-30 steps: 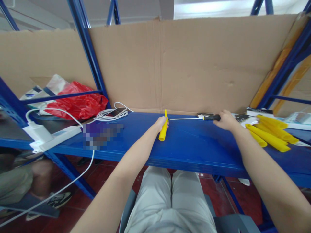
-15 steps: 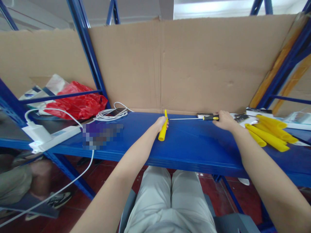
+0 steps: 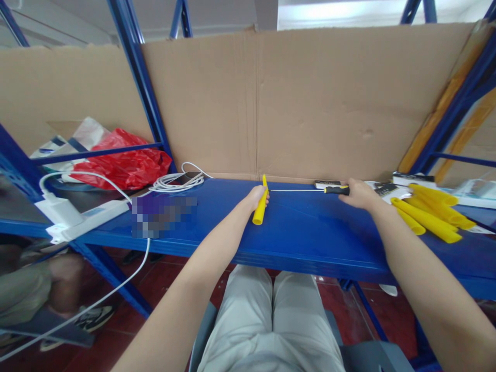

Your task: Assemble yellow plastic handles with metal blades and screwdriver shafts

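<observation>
"Yellow tapered tube (image 3: 260,212), where's it being held?"
"Over the counter (image 3: 310,227); left hand (image 3: 257,196)'s gripping it, right hand (image 3: 359,194)'s gripping the screwdriver handle (image 3: 336,190)."
"Technique?"
"Bracing the tube, aligning the shaft (image 3: 298,190): both probably helping."

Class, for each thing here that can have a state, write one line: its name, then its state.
Left grip: closed around the yellow tapered tube
Yellow tapered tube: held, wide end nearest the camera
Right grip: closed on the screwdriver
Screwdriver: shaft pointing at the tube, tip contact unclear
Loose yellow tubes: piled
White power adapter: plugged into the power strip
White cable: coiled
Red plastic bag: crumpled
Cardboard: standing, creased
</observation>
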Action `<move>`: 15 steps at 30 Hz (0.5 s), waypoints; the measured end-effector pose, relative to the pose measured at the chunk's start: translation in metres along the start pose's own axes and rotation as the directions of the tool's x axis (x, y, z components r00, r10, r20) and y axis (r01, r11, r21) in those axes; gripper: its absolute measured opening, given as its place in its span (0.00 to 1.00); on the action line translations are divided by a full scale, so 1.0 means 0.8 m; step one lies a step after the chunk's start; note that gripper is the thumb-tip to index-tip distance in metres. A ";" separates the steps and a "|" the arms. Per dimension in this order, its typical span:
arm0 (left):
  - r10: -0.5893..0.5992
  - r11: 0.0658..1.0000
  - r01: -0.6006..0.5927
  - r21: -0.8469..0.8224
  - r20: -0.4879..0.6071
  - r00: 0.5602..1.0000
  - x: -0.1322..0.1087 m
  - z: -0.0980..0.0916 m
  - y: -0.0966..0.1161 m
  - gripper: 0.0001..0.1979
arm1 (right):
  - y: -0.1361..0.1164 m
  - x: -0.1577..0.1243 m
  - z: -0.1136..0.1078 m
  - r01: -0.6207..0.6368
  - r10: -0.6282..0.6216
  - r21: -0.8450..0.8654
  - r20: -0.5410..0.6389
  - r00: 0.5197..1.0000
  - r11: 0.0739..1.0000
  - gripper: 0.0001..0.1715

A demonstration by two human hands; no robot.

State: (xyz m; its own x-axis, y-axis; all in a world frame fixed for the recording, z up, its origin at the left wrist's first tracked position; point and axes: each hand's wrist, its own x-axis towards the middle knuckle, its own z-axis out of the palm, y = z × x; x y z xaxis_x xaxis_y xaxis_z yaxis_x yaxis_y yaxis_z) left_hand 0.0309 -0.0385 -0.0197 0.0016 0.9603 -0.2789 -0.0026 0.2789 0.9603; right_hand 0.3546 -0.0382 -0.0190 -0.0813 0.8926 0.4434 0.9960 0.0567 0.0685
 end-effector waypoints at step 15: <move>0.000 1.000 0.000 -0.005 -0.008 1.000 0.001 -0.001 0.000 0.10 | -0.011 -0.006 -0.006 -0.079 0.078 0.015 0.058 0.995 0.997 0.25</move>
State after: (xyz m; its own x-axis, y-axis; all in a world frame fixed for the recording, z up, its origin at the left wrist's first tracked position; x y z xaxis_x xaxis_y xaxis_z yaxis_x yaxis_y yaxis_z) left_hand 0.0305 -0.0379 -0.0201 -0.0060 0.9603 -0.2788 -0.0075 0.2788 0.9603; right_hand 0.3464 -0.0450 -0.0175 -0.0013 0.9188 0.3948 0.9998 -0.0071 0.0197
